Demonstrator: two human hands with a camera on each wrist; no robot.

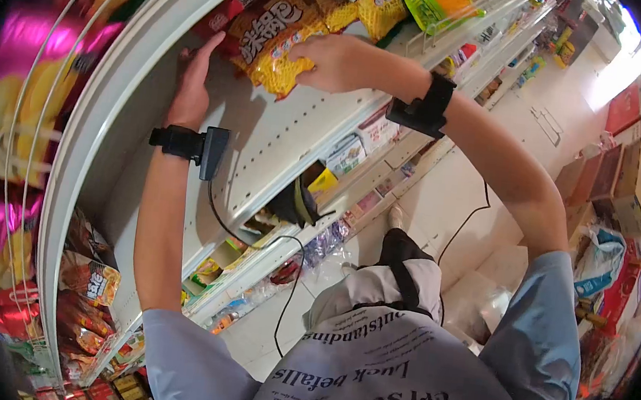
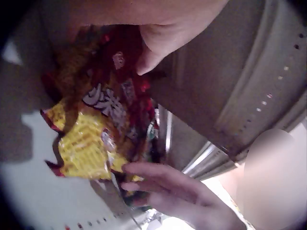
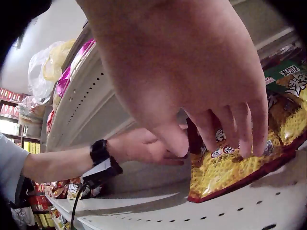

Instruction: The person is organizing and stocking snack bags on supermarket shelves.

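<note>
Yellow and dark-red snack bags (image 1: 279,30) stand in a row on a white perforated shelf (image 1: 265,129). My right hand (image 1: 337,64) reaches over the front bag, its fingertips on the yellow lower part. In the right wrist view, the fingers of the right hand (image 3: 206,91) spread down over the bag (image 3: 225,170), with the thumb apart at its left. At the row's left end is my left hand (image 1: 192,87), its thumb extended. In the left wrist view, that thumb (image 2: 151,57) lies by the bag's dark-red end; the other fingers are mostly hidden.
A green snack bag (image 1: 435,7) sits further along the shelf behind a wire rail. Lower shelves carry boxes and packets (image 1: 344,154). A curved white shelf edge (image 1: 84,131) rises at left, beside pink bags. Cartons (image 1: 630,187) stand across the aisle, and a black cable (image 1: 298,275) hangs from the left wrist.
</note>
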